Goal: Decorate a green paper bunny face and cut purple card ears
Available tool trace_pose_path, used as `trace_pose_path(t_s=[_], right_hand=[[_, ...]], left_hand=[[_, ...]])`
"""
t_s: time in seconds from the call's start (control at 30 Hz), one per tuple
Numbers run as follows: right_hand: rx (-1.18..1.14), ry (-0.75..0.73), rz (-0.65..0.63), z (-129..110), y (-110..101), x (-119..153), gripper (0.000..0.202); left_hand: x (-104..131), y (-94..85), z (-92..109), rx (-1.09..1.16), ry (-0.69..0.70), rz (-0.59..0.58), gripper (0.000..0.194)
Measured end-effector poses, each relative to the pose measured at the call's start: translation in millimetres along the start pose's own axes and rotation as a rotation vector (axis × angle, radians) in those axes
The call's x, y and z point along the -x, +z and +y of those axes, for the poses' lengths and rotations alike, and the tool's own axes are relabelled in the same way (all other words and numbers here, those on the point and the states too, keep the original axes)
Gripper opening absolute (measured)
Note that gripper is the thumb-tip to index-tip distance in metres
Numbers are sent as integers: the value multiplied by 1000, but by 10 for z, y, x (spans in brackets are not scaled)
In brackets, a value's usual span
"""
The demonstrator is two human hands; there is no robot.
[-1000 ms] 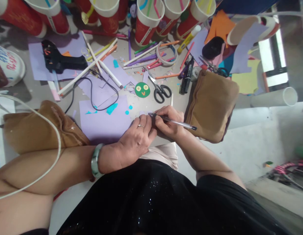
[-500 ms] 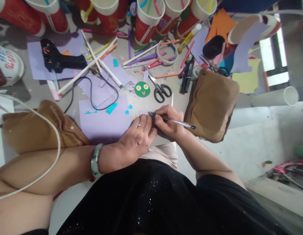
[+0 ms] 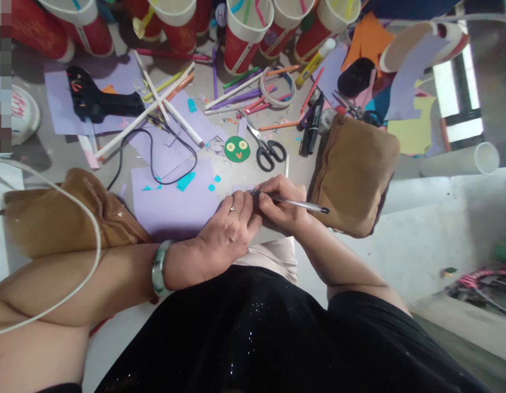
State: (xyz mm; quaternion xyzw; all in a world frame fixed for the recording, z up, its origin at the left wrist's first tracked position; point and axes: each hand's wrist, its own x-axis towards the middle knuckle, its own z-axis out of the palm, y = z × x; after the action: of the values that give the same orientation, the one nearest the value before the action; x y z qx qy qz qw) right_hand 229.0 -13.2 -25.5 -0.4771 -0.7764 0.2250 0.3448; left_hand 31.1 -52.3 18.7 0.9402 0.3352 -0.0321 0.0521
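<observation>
My right hand (image 3: 283, 203) is closed around a clear pen (image 3: 304, 205) with a dark cap end, its tip low over a small pale purple paper piece (image 3: 237, 188). Beside it my left hand (image 3: 232, 224), with a ring, lies on the table edge, fingers extended and resting by that piece, partly hiding it. Above the hands sits a green paper disc (image 3: 237, 149) with yellow eyes and an orange beak. Black-handled scissors (image 3: 269, 150) lie right of the disc, blades parted. A purple sheet (image 3: 173, 204) is left of my left hand.
Red paper cups (image 3: 243, 46) holding straws line the back. A black glue gun (image 3: 101, 98) with a cord lies at left. Brown pouches flank my arms, one at left (image 3: 60, 218), one at right (image 3: 359, 177). Straws, markers and paper scraps cover the table (image 3: 240, 174).
The pen has tilted slightly and its tip has shifted a little within my right hand. My left hand stays in place.
</observation>
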Motion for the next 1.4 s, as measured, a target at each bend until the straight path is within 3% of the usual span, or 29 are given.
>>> trace_pose_path(t_s=[0.67,1.4], right_hand=[[23,-69,74,26,32,-11,7],[21,-34,119,49,57,0,9]], left_hand=[[11,25,6,-11,-8,25,70],[3,3,-10,-6,-1,26,70]])
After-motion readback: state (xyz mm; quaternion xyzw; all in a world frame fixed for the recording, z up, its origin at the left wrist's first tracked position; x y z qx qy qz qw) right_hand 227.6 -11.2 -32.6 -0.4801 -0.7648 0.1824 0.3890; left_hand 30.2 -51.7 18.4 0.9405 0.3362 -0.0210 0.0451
